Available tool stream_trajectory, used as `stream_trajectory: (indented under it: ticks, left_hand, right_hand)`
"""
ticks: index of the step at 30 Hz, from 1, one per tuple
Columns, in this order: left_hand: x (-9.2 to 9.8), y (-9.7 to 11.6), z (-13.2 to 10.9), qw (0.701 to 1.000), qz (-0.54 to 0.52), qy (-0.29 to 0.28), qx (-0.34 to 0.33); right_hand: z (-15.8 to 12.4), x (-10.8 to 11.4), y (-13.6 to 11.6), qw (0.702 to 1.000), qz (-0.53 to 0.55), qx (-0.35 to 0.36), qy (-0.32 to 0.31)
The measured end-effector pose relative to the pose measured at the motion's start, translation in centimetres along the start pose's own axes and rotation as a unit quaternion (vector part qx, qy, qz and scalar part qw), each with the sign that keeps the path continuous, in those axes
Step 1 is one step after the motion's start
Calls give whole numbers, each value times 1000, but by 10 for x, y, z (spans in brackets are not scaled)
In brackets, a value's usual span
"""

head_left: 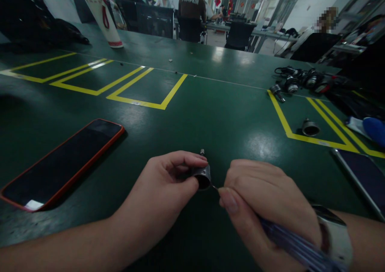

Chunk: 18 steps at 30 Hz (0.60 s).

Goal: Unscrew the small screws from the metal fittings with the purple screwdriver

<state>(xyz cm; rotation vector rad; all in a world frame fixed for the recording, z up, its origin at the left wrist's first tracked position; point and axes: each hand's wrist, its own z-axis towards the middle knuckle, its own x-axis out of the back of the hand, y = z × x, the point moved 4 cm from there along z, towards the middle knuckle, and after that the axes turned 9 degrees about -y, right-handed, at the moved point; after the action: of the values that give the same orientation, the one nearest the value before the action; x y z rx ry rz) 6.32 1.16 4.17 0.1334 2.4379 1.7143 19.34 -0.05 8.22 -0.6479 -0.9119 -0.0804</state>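
Observation:
Between the thumb and fingers of my left hand is a small hollow metal cylinder, its open end facing me and a short stud on its far side. My right hand is closed round a screwdriver with a clear, purplish handle. Its thin shaft emerges by the thumb, and the tip reaches the right edge of the cylinder; whether it touches a screw there is too small to tell. A similar metal cylinder rests on the table inside a yellow taped box at the right.
A phone in an orange case lies at the left, another phone at the right. Yellow tape boxes mark the green table. Small metal devices with cables are heaped at the far right. A white tapered cup stands far left.

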Motion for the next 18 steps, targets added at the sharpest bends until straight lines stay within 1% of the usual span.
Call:
stream_trajectory:
  ticks: [2,4,6,7,8,10,13,15,18]
  left_hand:
    - [-1,0,5,1000,-15,-8,0]
    - [-1,0,11,999,-34,-25,-7]
    - [-1,2,19,998,-43,-40,-17]
    - [0,3,23,998,-41,-42,-23]
    - [1,4,28,998,-38,-37,-31]
    - [3,6,38,997,-32,-30,-59]
    - [1,9,52,995,-11,-36,-92]
    - [-3,10,57,993,3,-43,-108]
    - [-8,14,60,990,28,-38,-129]
  right_hand:
    - [0,3,6,999,15,-3,29]
    - [-1,9,17,993,66,-53,85]
    - [-3,17,32,970,140,-111,162]
    - [-4,21,39,955,176,-122,204]
    - [-5,25,45,942,204,-122,237]
    - [-4,30,57,924,236,-110,281]
    - [-3,32,73,902,264,-115,323]
    - [-3,31,82,891,282,-126,334]
    - [-3,28,88,891,285,-134,328]
